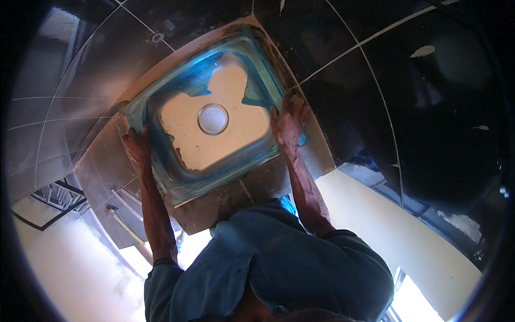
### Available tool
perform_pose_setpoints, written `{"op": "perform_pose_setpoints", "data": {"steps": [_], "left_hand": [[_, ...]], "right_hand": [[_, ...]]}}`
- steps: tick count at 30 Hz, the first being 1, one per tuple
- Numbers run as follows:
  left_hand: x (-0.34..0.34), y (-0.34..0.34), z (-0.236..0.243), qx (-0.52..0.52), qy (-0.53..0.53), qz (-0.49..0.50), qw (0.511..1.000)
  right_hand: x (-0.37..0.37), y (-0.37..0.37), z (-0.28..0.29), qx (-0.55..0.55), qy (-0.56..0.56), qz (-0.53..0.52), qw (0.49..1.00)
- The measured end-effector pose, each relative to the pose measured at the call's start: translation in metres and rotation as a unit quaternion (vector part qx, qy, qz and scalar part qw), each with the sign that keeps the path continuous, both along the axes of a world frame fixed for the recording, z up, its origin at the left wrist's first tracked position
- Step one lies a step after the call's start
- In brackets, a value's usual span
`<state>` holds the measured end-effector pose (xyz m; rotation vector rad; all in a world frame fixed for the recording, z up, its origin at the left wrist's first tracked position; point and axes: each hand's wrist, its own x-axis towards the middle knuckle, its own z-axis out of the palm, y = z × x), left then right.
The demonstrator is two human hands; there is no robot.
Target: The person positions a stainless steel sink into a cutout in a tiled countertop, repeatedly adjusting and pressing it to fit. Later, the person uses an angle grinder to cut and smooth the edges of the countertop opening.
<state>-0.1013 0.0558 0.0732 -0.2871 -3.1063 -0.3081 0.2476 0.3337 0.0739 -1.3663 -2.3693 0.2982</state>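
A square metal sink (182,129) with a round drain hole lies in front of me, set at a slant. Torn blue protective film (188,80) clings to its rim and walls, while much of the bowl's bottom is bare. My left hand (138,146) grips the left rim, its fingertips over the edge. On the right rim, my right hand (289,119) has its fingers curled round the edge beside the film. Part of each hand's grip is hidden under the rim.
The sink sits on a dark tiled counter (233,196). Black tiled walls (343,96) with pale joints rise behind and to the right. A hammer (120,221) with a yellowish handle lies at the counter's left. A black rack (61,196) stands beyond, lower left.
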Motion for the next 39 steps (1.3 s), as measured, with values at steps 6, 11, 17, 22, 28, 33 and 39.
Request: {"op": "perform_pose_setpoints", "data": {"steps": [6, 11, 17, 22, 28, 33, 39], "left_hand": [[-0.010, -0.008, -0.008, -0.092, 0.029, -0.037, 0.995], [0.005, 0.004, -0.002, -0.065, 0.039, -0.031, 0.997], [0.001, -0.007, -0.013, -0.038, 0.052, -0.058, 0.996], [0.006, -0.012, -0.025, -0.005, 0.103, -0.091, 0.990], [0.015, -0.021, -0.049, -0.035, 0.166, -0.107, 0.980], [0.022, -0.012, -0.038, -0.003, 0.131, -0.094, 0.987], [0.007, -0.039, -0.045, -0.024, 0.176, -0.113, 0.978]], "right_hand": [[-0.003, -0.001, 0.004, 0.034, -0.056, -0.010, 0.998], [0.004, 0.003, 0.007, 0.037, -0.065, 0.008, 0.997], [0.023, -0.003, -0.003, 0.046, -0.068, 0.043, 0.996], [0.042, -0.028, -0.001, 0.009, -0.010, -0.001, 1.000], [0.097, -0.060, -0.011, 0.014, 0.051, -0.025, 0.998], [0.110, -0.057, -0.016, 0.024, 0.071, -0.032, 0.997], [0.107, -0.058, -0.018, 0.025, 0.097, -0.019, 0.995]]}}
